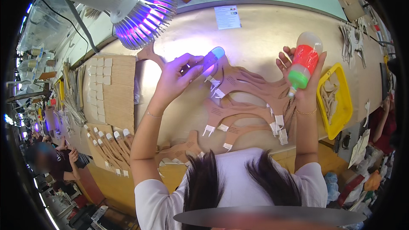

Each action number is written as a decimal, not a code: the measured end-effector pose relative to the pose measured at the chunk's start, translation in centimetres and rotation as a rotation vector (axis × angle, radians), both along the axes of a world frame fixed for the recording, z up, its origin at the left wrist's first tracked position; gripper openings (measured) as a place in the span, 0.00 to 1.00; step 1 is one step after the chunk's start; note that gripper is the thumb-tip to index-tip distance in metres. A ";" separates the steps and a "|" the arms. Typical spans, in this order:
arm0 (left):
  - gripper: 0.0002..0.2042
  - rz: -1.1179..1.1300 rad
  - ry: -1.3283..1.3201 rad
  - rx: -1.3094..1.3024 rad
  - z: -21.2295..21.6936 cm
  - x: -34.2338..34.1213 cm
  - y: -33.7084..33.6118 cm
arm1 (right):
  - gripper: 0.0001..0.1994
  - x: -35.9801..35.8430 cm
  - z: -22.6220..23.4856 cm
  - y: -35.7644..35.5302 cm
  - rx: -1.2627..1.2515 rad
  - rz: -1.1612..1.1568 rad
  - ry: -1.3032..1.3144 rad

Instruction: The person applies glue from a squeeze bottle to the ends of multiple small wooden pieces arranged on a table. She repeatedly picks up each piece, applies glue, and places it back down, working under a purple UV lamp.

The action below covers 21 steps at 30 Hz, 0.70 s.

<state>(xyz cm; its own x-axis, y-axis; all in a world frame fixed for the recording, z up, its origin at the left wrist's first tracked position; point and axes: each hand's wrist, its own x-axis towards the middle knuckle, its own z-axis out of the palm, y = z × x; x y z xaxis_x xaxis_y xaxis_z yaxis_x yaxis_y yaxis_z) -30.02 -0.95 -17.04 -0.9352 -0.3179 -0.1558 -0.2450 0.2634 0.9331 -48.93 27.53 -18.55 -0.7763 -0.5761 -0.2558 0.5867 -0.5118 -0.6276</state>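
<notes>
At the bottom of the frame I see the person's white-sleeved shoulders, and from there both forearms rise toward the middle. My left hand [177,74], left of centre, pinches a small blue-tipped light pen [211,58] between thumb and fingertips; the pen glows violet and points down at the tan leather pieces [249,86] spread over the bench [264,25]. I count about six of these long curved pieces in the central fan (they overlap, so the count is rough), each ending in small white tabs [279,120]. My right hand [303,81], right of centre, is wrapped around one squeeze bottle [306,59] with an orange body and green collar, held nozzle-down just above the leather. Just right of it sits one yellow tray [346,106] holding pale cut parts. At the left lie a board [119,89] carrying rows of small pale squares and, below it, a row of about six narrow tan strips [111,141] with white ends. Farther up, one white card [227,17] lies on the bench. At the upper left, one lamp [142,12] with a finned head shines violet.
</notes>
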 end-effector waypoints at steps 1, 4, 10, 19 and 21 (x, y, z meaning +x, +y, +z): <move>0.11 0.006 0.007 -0.011 -0.1 -0.2 0.1 | 0.45 -0.2 0.4 -0.5 0.050 -0.033 0.072; 0.12 0.017 0.012 -0.028 -0.7 -0.7 0.3 | 0.48 -0.4 1.3 -2.8 0.119 -0.074 0.368; 0.12 0.018 0.033 -0.036 -1.3 -1.7 0.2 | 0.47 -0.8 2.5 -8.3 0.230 -0.086 0.954; 0.09 0.066 -0.014 0.075 -0.1 -2.5 0.6 | 0.29 0.8 3.4 -13.8 0.125 0.033 1.193; 0.08 0.062 -0.014 0.098 0.1 -2.6 0.6 | 0.28 0.8 3.5 -14.0 0.119 0.032 1.222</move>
